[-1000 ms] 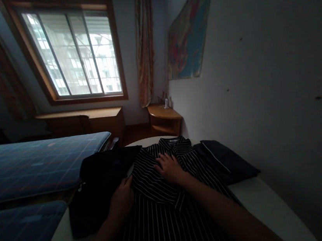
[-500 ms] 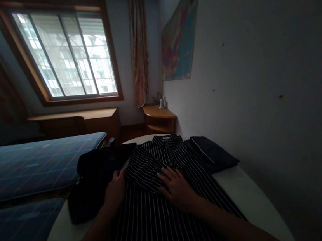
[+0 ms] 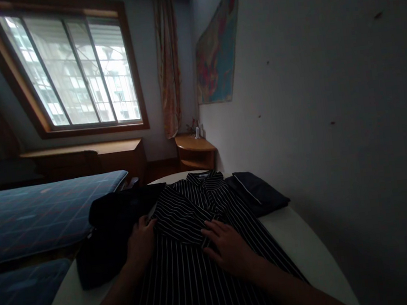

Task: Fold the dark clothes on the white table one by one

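Observation:
A black shirt with thin white stripes lies spread over a round white table, its collar at the far end. One sleeve is folded across the chest. At the left edge of that fold, my left hand has its fingers curled and closed on the cloth; the fingertips are partly hidden. My right hand rests over the sleeve's cuff end near the middle of the shirt, fingers stretched and a little apart. Dark clothing lies left of my left hand. Beyond my right hand is a folded dark garment.
The round table's pale top shows along the right side, close to a white wall. A bed with a blue checked mattress stands at the left. Behind are a wooden desk and a small corner shelf.
The whole view has shifted slightly as the head turned right. My right hand has slid a little toward me on the shirt, its fingers more bent. The left hand stays at the fold's edge.

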Tool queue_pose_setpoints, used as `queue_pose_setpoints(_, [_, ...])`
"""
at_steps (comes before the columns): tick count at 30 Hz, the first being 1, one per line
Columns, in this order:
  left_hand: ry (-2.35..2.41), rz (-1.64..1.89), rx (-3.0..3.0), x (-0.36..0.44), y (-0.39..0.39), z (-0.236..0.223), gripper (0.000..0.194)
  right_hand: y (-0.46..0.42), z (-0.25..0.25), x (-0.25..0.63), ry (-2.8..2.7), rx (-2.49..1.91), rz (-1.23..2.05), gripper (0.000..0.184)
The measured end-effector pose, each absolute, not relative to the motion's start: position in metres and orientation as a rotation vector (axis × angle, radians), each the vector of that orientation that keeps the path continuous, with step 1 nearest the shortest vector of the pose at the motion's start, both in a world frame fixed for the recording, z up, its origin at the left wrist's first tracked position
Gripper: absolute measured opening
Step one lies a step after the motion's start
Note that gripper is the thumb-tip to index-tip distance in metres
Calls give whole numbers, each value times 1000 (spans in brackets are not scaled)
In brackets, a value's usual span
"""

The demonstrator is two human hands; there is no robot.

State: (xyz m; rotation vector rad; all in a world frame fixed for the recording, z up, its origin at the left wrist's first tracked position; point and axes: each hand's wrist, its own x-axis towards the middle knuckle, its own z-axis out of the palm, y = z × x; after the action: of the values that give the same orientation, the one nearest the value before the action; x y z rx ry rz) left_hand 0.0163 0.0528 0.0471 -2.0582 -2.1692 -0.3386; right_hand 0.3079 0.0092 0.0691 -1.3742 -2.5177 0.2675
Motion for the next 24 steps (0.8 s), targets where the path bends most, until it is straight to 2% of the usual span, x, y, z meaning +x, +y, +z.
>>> queue_pose_setpoints(6, [-1767,-642,-2288,34,55,28,41,9,66,360,-2392,-1723,114,63])
queue_pose_setpoints(9, [-1805,-568,-2381,42,53,14,46,0,65,377,-2356,-1846,143,52])
queue_pose_setpoints(14, [-1945,-435,-2329,42,52,9,47,-16,75,387,-2387,-1874,400,34])
queue_pose_setpoints(17, [-1984,-487,-2234,39,54,12,44,-16,84,380,-2403,-1898,354,20])
queue_pose_setpoints(20, [-2039,-569,-2165,35,59,14,39,-5,93,361,-2339,-1895,258,26])
queue_pose_setpoints(24, [-2130,-653,-2019,26,66,15,39,22,97,325,-2331,-1689,201,22])
